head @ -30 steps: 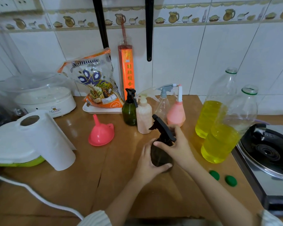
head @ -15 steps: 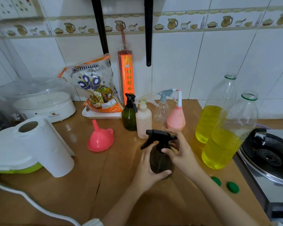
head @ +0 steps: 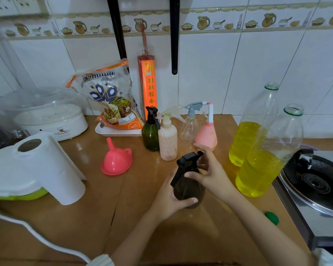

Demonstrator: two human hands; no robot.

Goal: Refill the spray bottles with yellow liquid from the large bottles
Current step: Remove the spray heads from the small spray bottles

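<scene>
Left hand [head: 169, 200] wrapped round the body of the dark bottle [head: 188, 189], thumb across its front near the base. Right hand [head: 210, 173] curled on the black sprayer [head: 188, 160] at the neck, thumb and fingers pinching it. Bottle upright on the counter [head: 142, 227] between both hands. Behind, four more spray bottles in a row; pink funnel [head: 116, 162] to the left, mouth down. Two big bottles [head: 258, 169] of yellow liquid just right, uncapped.
</scene>
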